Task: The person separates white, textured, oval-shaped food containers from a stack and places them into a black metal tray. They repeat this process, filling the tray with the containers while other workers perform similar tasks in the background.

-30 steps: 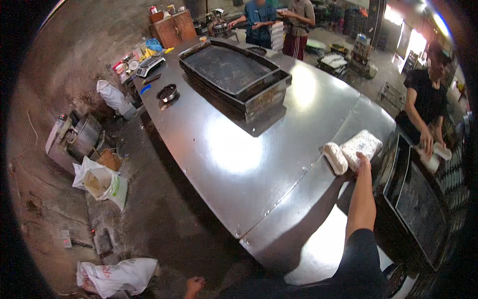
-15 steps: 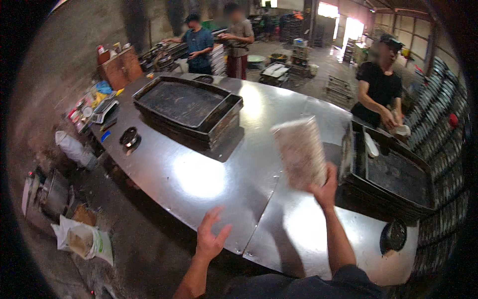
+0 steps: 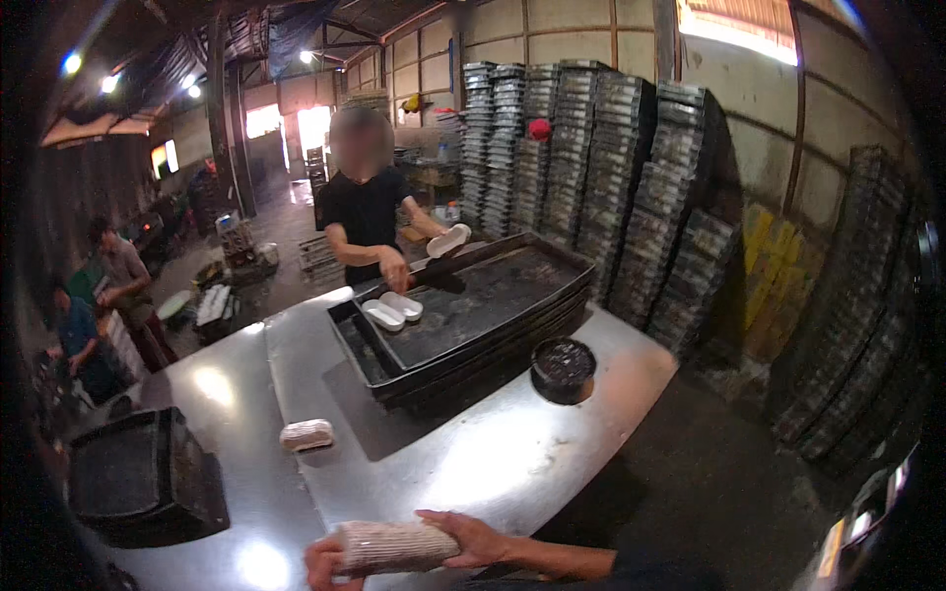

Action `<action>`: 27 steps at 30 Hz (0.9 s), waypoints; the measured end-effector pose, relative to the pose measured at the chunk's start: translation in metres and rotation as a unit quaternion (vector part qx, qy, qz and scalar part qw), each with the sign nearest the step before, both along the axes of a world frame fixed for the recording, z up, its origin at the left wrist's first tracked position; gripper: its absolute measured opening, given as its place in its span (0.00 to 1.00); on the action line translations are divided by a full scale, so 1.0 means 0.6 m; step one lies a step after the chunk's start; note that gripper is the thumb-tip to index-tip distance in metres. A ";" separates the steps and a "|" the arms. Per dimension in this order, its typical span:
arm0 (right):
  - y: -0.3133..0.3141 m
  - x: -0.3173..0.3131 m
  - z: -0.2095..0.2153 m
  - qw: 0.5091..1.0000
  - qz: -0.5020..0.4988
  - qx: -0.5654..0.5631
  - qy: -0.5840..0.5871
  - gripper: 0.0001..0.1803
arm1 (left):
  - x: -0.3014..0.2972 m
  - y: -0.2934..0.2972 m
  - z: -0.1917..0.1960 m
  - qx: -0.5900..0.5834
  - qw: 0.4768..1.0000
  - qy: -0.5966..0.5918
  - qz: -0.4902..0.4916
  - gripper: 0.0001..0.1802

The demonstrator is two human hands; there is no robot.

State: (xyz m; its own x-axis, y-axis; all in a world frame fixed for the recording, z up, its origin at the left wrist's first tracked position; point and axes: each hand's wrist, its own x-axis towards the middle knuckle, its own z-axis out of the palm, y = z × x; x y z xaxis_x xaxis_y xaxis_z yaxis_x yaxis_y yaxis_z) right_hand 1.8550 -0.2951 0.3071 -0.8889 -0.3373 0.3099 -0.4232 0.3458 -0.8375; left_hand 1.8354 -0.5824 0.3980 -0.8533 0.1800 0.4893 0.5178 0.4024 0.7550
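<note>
Near the lower edge I hold a long, ridged white stack of nested paper baking cups (image 3: pixel 394 548) between both hands, lying sideways. My left hand (image 3: pixel 327 563) closes round its left end, and my right hand (image 3: pixel 473 539) grips the right end. A shorter stack of the same cups (image 3: pixel 307 434) lies on the metal table (image 3: pixel 493 468) beyond my left hand. Across the table a co-worker's hands work over a black tray (image 3: pixel 473 295). One holds a white oval cup (image 3: pixel 448 240); the other reaches toward two oval cups (image 3: pixel 392 311) at the tray's left end.
A round black tin (image 3: pixel 565 369) stands at the table's right. Another stack of black trays (image 3: pixel 148 473) is at the left. Tall stacks of trays (image 3: pixel 581 148) line the wall beyond. Two more people (image 3: pixel 123 286) stand at the far left.
My view has swung right. My left hand, open and empty before, now grips the stack that my right hand held alone. A short stack now shows on the table.
</note>
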 end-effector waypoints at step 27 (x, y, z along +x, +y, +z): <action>-0.042 -0.054 0.118 0.972 0.139 0.133 0.134 0.22 | -0.020 0.068 -0.013 -0.239 0.953 0.102 -0.157 0.18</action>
State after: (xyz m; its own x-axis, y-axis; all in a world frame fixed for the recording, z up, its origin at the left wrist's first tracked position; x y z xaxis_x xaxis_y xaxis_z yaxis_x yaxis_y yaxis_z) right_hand 1.8227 -0.3204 0.3781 -0.6506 -0.6532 0.3874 -0.7226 0.3756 -0.5803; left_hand 1.8236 -0.5415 0.3905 -0.6166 0.6543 0.4378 0.7857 0.4765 0.3945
